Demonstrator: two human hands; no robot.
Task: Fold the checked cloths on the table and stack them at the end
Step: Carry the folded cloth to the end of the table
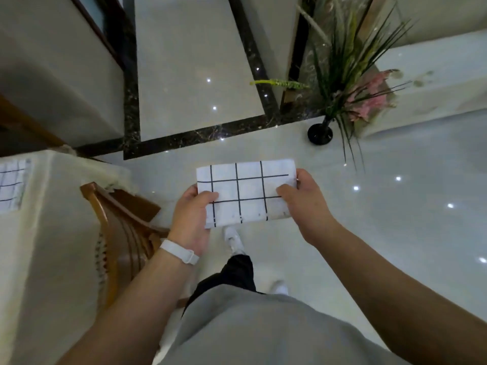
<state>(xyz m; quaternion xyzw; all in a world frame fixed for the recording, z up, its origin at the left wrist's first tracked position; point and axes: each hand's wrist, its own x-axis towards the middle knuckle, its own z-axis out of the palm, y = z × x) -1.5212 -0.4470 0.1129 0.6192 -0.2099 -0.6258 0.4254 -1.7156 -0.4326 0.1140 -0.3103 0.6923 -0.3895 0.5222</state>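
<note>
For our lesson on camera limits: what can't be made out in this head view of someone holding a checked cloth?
Head view: second checked cloth, cut by the left edge.
Held cloth: underside and layers, behind its top face.
Left hand and right hand: fingers under the cloth.

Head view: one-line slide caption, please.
Left hand and right hand pinch a folded cloth over the floor; a second cloth lies on the table.

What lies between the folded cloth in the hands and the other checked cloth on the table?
In the head view, bare tablecloth and then a wooden chair lie between the held cloth and the cloth on the table.
</note>
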